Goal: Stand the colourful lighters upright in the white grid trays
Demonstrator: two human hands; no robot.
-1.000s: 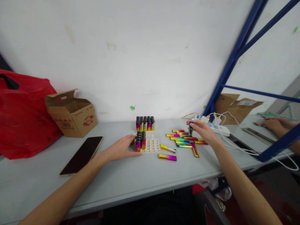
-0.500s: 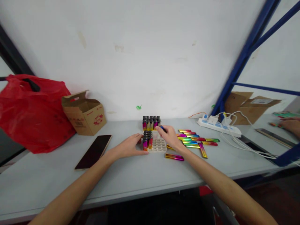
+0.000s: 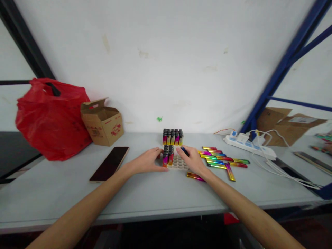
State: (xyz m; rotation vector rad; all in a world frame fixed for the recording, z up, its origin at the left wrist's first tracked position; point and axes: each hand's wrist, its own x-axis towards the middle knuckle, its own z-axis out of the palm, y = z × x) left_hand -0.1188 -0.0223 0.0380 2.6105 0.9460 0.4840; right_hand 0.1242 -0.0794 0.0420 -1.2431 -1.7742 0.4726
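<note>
My right hand (image 3: pixel 193 159) is closed around a lighter (image 3: pixel 185 151), over the right part of a pale tray (image 3: pixel 178 162) with round holes. The lighter's dark blue end sticks out above the fingers; the rest is hidden. At the tray's left end, my left hand (image 3: pixel 147 160) curves with thumb and fingers apart, its thumb along the front corner. Two rows of upright lighters (image 3: pixel 165 160) with black tops fill the tray's left side. Just behind stands a block of upright lighters (image 3: pixel 172 137).
Several shiny coloured lighters (image 3: pixel 216 158) lie loose at the right, and one lies near the tray's front (image 3: pixel 195 176). A phone (image 3: pixel 110 164), a cardboard box (image 3: pixel 105 124) and a red bag (image 3: pixel 55 121) are at the left. A power strip (image 3: pixel 249 147) with cables sits right.
The view has turned left, so everything appears farther right. My right hand stays over the tray with the lighter, slightly lower. My left hand keeps its place beside the tray.
</note>
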